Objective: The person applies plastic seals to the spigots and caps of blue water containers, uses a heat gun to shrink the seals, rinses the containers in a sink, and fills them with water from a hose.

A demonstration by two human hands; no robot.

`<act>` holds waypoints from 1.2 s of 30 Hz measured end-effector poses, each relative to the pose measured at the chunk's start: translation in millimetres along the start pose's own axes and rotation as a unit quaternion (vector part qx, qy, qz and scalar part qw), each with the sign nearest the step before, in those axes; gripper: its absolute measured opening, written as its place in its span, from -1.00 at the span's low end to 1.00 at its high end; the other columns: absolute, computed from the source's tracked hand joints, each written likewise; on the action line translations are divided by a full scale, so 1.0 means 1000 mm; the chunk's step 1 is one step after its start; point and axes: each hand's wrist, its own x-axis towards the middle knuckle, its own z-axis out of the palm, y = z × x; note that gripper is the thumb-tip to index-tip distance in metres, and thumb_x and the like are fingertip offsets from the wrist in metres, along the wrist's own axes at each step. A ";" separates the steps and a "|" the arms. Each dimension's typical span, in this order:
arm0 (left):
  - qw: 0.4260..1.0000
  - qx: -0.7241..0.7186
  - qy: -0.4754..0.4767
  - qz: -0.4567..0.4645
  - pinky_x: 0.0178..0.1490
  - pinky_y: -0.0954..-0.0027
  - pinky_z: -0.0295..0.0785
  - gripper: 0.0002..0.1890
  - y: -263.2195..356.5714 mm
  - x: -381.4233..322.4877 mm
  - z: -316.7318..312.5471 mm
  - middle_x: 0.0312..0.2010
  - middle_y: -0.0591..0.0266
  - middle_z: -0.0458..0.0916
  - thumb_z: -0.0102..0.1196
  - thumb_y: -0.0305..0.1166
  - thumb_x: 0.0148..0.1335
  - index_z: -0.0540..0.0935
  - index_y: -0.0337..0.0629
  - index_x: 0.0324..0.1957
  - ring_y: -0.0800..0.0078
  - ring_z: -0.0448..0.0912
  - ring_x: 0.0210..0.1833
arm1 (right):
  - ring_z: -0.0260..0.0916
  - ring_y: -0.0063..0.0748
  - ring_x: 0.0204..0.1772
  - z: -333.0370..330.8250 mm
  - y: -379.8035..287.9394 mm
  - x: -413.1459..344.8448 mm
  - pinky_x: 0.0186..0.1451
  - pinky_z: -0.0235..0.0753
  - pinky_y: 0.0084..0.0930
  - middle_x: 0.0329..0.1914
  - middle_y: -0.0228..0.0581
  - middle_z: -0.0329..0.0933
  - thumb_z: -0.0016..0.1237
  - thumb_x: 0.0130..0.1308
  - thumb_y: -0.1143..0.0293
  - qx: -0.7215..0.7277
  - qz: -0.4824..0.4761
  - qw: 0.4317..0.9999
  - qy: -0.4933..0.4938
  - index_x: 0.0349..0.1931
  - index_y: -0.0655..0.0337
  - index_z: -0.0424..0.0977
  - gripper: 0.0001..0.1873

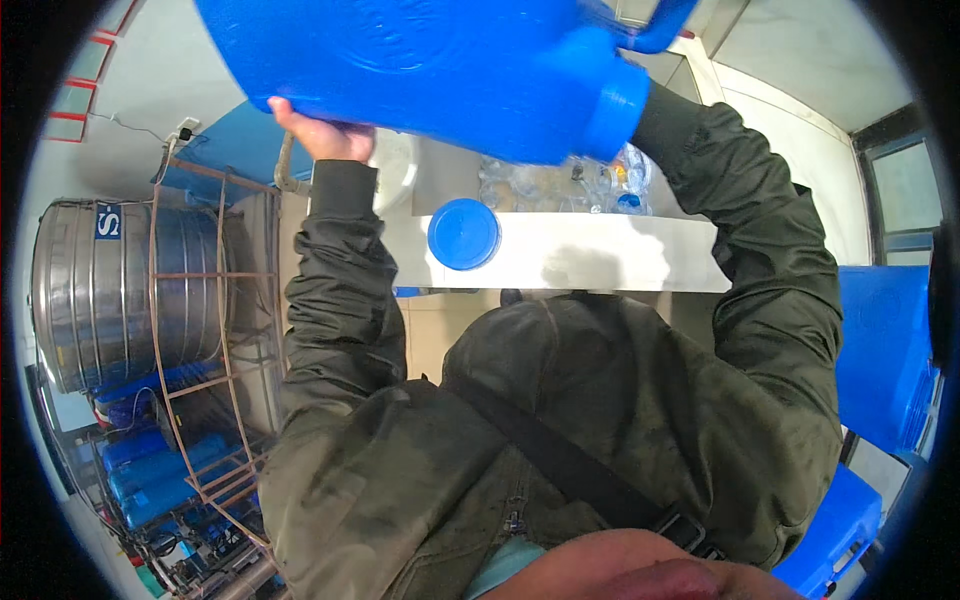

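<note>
A large blue plastic jug (450, 75) is held up on its side at the top of the view, its uncapped-looking neck pointing to the right and down. My left hand (322, 135) supports the jug's bottom end from below, the thumb on its edge. My right hand is hidden behind the jug near its neck and handle; only the dark sleeve shows. Below the jug, a round blue lid (463, 234) lies on the white ledge (600, 251) of a basin. Clear plastic bottles (540, 184) lie in the basin, one with a blue cap.
A round white container (394, 169) stands beside the basin. At left are a steel tank (127, 292), a rusty metal frame (187, 276) and blue cylinders (169, 480). More blue jugs (829, 532) stand at right. A socket (186, 129) with a plug is on the left wall.
</note>
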 end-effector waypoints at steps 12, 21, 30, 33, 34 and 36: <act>0.993 0.051 -0.060 0.090 0.32 0.00 0.44 0.07 0.042 0.037 -0.008 0.25 0.20 0.45 0.21 0.49 -0.10 0.33 0.03 0.36 0.13 0.45 0.27 | 0.52 0.17 0.02 0.012 -0.012 -0.042 0.12 0.56 -0.06 -0.08 0.11 0.59 -0.12 0.29 0.57 0.007 0.032 0.997 0.065 -0.01 0.22 0.51 -0.72; 0.996 0.035 -0.067 0.057 0.36 -0.12 0.37 0.13 0.026 0.029 0.011 0.35 0.15 0.38 0.23 0.48 -0.15 0.27 0.09 0.42 0.01 0.38 0.33 | 0.58 0.01 -0.07 0.046 0.018 -0.055 0.04 0.62 -0.15 -0.10 0.00 0.61 0.12 0.32 0.21 -0.040 -0.079 0.987 0.133 0.01 0.09 0.56 -0.69; 0.995 0.052 -0.031 0.077 0.28 -0.25 0.39 0.16 0.032 0.027 0.007 0.35 0.11 0.35 0.25 0.47 -0.20 0.21 0.16 0.45 -0.05 0.39 0.32 | 0.57 -0.24 -0.08 0.005 0.012 -0.030 0.00 0.60 -0.35 -0.13 -0.13 0.60 -0.03 0.41 0.28 -0.084 -0.101 0.927 0.352 0.00 0.27 0.53 -0.71; 0.994 0.062 -0.013 0.094 0.29 -0.24 0.39 0.17 0.034 0.027 0.015 0.36 0.09 0.34 0.25 0.45 -0.18 0.17 0.14 0.46 -0.06 0.39 0.32 | 0.51 -0.11 0.06 0.029 0.037 -0.030 0.13 0.53 -0.25 0.06 -0.09 0.52 0.08 0.34 0.27 -0.124 -0.035 0.890 0.438 0.02 0.14 0.55 -0.71; 0.992 0.083 -0.018 0.095 0.28 -0.24 0.39 0.16 0.041 0.028 0.010 0.36 0.09 0.34 0.24 0.44 -0.15 0.17 0.14 0.46 -0.06 0.39 0.32 | 0.47 0.02 0.16 0.052 0.047 -0.036 0.22 0.49 -0.15 0.19 -0.04 0.47 0.20 0.26 0.24 -0.127 0.031 0.890 0.437 0.03 0.03 0.56 -0.66; 0.986 0.119 -0.022 0.118 0.26 -0.23 0.41 0.13 0.071 0.035 -0.004 0.36 0.10 0.33 0.23 0.43 -0.11 0.17 0.12 0.47 -0.06 0.39 0.32 | 0.38 0.04 0.26 0.086 0.061 -0.053 0.29 0.42 -0.14 0.26 -0.03 0.39 0.20 0.24 0.28 -0.084 0.087 0.914 0.386 0.05 0.05 0.55 -0.64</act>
